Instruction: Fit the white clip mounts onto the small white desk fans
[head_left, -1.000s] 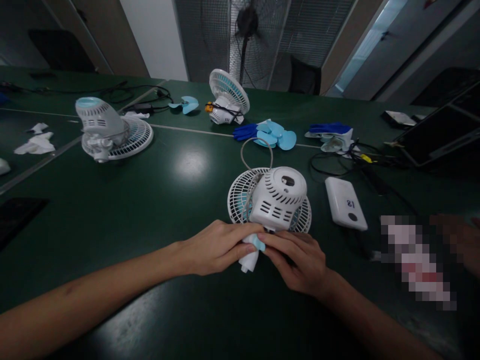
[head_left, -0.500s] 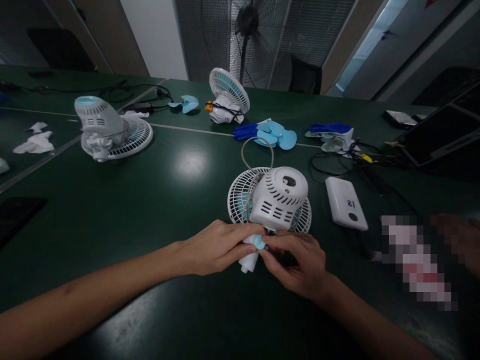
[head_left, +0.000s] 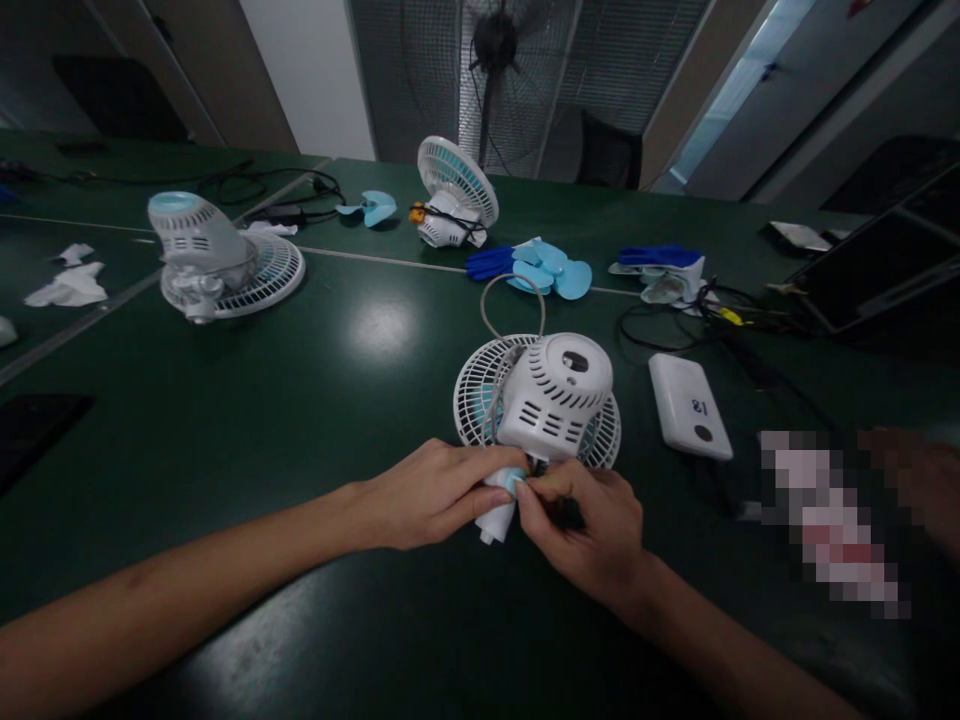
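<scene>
A small white desk fan (head_left: 551, 400) lies grille-down on the dark green table (head_left: 315, 400), its motor housing facing up. My left hand (head_left: 431, 492) is closed around the fan's white base stem with a light blue part (head_left: 499, 505). My right hand (head_left: 592, 535) is curled against the same stem from the right, thumb and fingers pinched on a small dark piece I cannot make out. A thin white cable (head_left: 510, 300) loops away behind the fan.
A white power bank (head_left: 688, 405) lies right of the fan, with black cables (head_left: 675, 330) behind. Two more fans (head_left: 217, 260) (head_left: 454, 205), loose blue blades (head_left: 551, 268) and blue gloves (head_left: 660, 258) sit farther back. Another person's hand (head_left: 911, 480) is at the right edge.
My right hand's fingers have curled in from flat to a pinch at the fan's stem. The left hand and the fan have barely moved.
</scene>
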